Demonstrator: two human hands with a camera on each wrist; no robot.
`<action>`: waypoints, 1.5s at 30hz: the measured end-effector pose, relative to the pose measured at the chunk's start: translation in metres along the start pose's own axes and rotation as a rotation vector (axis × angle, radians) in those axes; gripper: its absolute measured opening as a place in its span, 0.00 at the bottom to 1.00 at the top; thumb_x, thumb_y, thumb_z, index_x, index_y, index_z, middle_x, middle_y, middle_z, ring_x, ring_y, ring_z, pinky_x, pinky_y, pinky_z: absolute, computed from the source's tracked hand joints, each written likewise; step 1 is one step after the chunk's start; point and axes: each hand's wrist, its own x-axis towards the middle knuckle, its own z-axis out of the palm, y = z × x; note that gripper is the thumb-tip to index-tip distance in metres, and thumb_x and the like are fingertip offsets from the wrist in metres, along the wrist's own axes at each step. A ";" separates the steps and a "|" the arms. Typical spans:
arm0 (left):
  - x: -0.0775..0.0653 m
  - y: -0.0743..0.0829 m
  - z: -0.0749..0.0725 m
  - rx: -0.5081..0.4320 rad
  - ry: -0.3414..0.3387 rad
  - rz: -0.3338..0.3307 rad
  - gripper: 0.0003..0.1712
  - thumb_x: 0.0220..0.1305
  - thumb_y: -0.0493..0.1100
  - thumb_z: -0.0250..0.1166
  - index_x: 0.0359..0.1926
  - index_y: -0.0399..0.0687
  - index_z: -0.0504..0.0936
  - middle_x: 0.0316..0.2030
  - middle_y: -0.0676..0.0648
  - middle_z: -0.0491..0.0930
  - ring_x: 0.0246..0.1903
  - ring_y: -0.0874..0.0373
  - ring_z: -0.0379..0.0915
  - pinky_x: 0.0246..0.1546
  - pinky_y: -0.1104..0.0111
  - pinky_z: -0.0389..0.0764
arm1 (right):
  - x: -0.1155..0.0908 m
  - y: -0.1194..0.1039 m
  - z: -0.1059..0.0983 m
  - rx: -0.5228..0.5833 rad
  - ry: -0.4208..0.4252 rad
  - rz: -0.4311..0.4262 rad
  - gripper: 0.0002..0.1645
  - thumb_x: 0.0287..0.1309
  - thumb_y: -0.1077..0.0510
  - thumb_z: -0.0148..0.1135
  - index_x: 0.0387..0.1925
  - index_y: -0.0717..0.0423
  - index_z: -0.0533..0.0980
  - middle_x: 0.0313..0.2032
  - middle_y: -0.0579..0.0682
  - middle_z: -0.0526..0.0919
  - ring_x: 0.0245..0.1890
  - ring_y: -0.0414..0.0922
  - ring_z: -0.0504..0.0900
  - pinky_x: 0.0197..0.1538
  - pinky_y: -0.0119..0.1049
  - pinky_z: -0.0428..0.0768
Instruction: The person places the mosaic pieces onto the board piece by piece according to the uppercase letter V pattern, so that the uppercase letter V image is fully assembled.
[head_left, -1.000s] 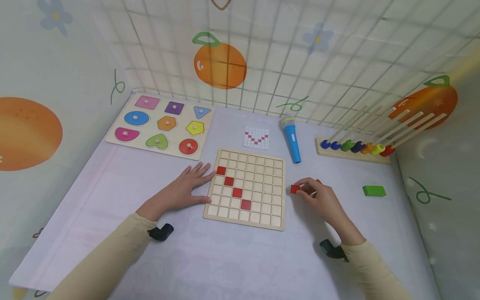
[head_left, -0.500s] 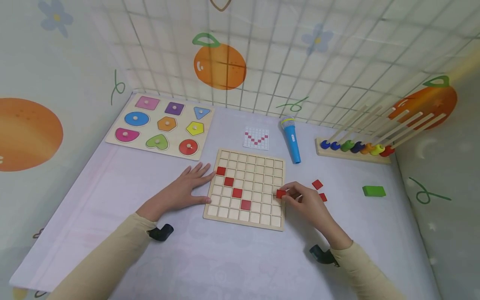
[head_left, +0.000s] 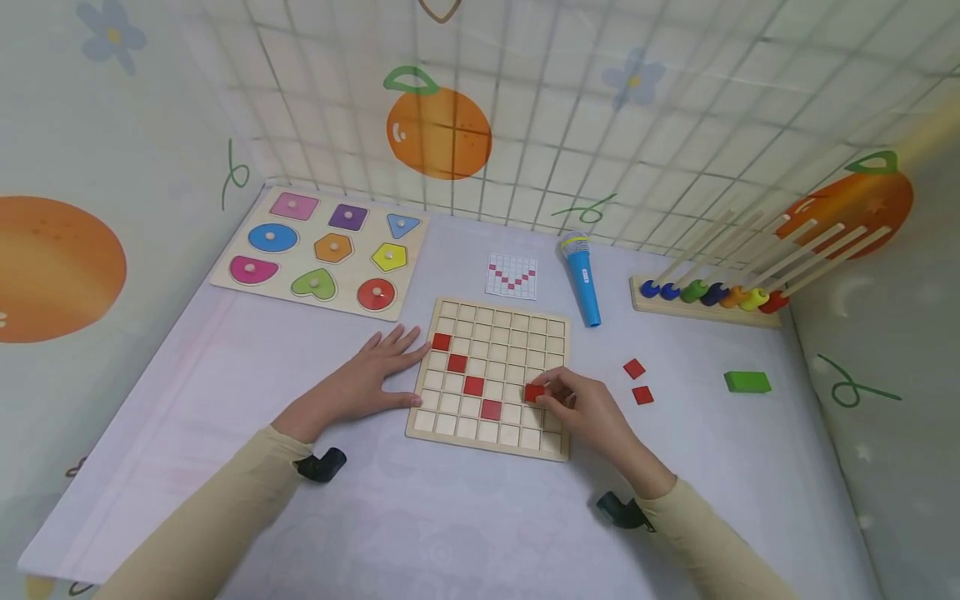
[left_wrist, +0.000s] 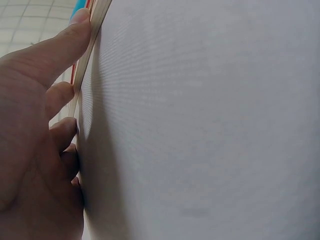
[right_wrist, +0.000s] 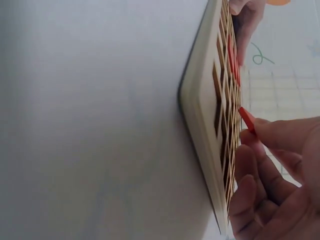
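A square wooden grid board (head_left: 480, 333) lies on the white table, with several red tiles (head_left: 457, 363) set in a diagonal from its left side downward. My left hand (head_left: 367, 379) rests at the board's left edge, fingers spread, thumb and fingertips touching the rim. In the left wrist view the thumb (left_wrist: 65, 47) lies against the board's side. Over the right part of the grid, my right hand (head_left: 588, 408) pinches a red square tile (head_left: 533, 392) between thumb and fingers. The right wrist view shows this tile (right_wrist: 247, 119) tilted, close over the cells.
Two loose red tiles (head_left: 642, 395) lie right of the board, with a green block (head_left: 747, 382) farther right. Behind are a pattern card (head_left: 512, 276), a blue toy microphone (head_left: 585, 283) and a bead-and-peg rack (head_left: 705, 308). A knobbed shape puzzle (head_left: 292, 250) lies back left.
My right hand has carried the pinched red tile leftward from beside the board to over its grid, uncovering the two loose tiles. The left hand has stayed in place.
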 end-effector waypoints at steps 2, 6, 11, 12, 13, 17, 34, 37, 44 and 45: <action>0.000 0.000 0.000 0.001 0.000 -0.003 0.52 0.60 0.64 0.72 0.79 0.57 0.59 0.81 0.48 0.47 0.80 0.48 0.30 0.79 0.49 0.36 | 0.001 -0.003 0.003 0.002 -0.003 0.002 0.16 0.61 0.55 0.73 0.50 0.47 0.82 0.34 0.41 0.83 0.32 0.42 0.79 0.36 0.30 0.83; -0.001 0.001 0.000 0.002 -0.001 -0.004 0.52 0.60 0.63 0.72 0.79 0.56 0.59 0.81 0.48 0.46 0.80 0.47 0.30 0.79 0.49 0.36 | 0.002 -0.006 0.009 -0.020 -0.004 -0.012 0.15 0.61 0.55 0.73 0.49 0.45 0.82 0.34 0.39 0.83 0.32 0.41 0.79 0.38 0.31 0.82; -0.001 0.001 0.000 0.002 -0.002 -0.004 0.52 0.60 0.64 0.72 0.79 0.56 0.59 0.81 0.48 0.46 0.80 0.47 0.30 0.79 0.49 0.36 | 0.004 -0.009 0.014 -0.032 0.006 -0.035 0.15 0.61 0.56 0.73 0.49 0.46 0.83 0.38 0.38 0.85 0.34 0.40 0.78 0.39 0.32 0.83; -0.001 0.001 0.000 0.001 -0.001 -0.004 0.52 0.60 0.63 0.72 0.79 0.56 0.59 0.81 0.48 0.46 0.80 0.47 0.30 0.79 0.49 0.36 | 0.005 -0.009 0.015 -0.032 0.009 -0.037 0.15 0.60 0.56 0.74 0.49 0.45 0.83 0.39 0.38 0.85 0.34 0.40 0.78 0.39 0.32 0.83; -0.001 0.001 0.000 0.000 -0.001 -0.003 0.52 0.60 0.63 0.72 0.79 0.56 0.59 0.81 0.48 0.46 0.80 0.47 0.30 0.79 0.49 0.36 | 0.005 -0.009 0.016 -0.030 0.010 -0.040 0.15 0.60 0.56 0.74 0.48 0.45 0.83 0.39 0.38 0.84 0.34 0.40 0.78 0.39 0.32 0.82; 0.000 -0.001 0.001 0.009 0.000 0.000 0.52 0.60 0.64 0.71 0.79 0.57 0.58 0.81 0.48 0.46 0.80 0.47 0.31 0.79 0.49 0.36 | 0.009 -0.010 0.019 -0.041 0.016 -0.061 0.16 0.58 0.57 0.75 0.48 0.46 0.83 0.39 0.38 0.82 0.35 0.40 0.77 0.39 0.31 0.82; 0.001 0.000 -0.001 0.008 -0.012 0.000 0.53 0.60 0.64 0.71 0.79 0.58 0.58 0.81 0.48 0.46 0.80 0.47 0.30 0.79 0.50 0.35 | 0.013 -0.014 0.022 -0.072 0.013 -0.087 0.12 0.59 0.59 0.75 0.45 0.49 0.85 0.39 0.41 0.78 0.35 0.40 0.76 0.37 0.31 0.80; 0.002 0.000 -0.001 0.011 -0.013 0.002 0.53 0.60 0.64 0.71 0.79 0.57 0.58 0.81 0.48 0.46 0.80 0.47 0.30 0.79 0.50 0.35 | 0.014 -0.014 0.022 -0.078 0.008 -0.093 0.12 0.60 0.59 0.74 0.46 0.48 0.86 0.39 0.41 0.78 0.35 0.41 0.76 0.38 0.31 0.80; 0.002 0.000 -0.001 0.007 -0.010 0.006 0.53 0.60 0.64 0.72 0.79 0.57 0.58 0.81 0.48 0.46 0.80 0.46 0.31 0.79 0.50 0.35 | 0.014 -0.012 0.023 -0.091 0.002 -0.104 0.13 0.60 0.59 0.73 0.47 0.47 0.87 0.41 0.41 0.79 0.36 0.40 0.76 0.38 0.32 0.80; 0.002 0.000 -0.001 0.006 -0.010 0.005 0.53 0.60 0.64 0.72 0.79 0.57 0.58 0.81 0.48 0.46 0.80 0.46 0.31 0.79 0.50 0.35 | 0.014 -0.012 0.023 -0.091 0.002 -0.103 0.13 0.60 0.59 0.73 0.47 0.47 0.87 0.41 0.41 0.78 0.36 0.40 0.76 0.39 0.32 0.80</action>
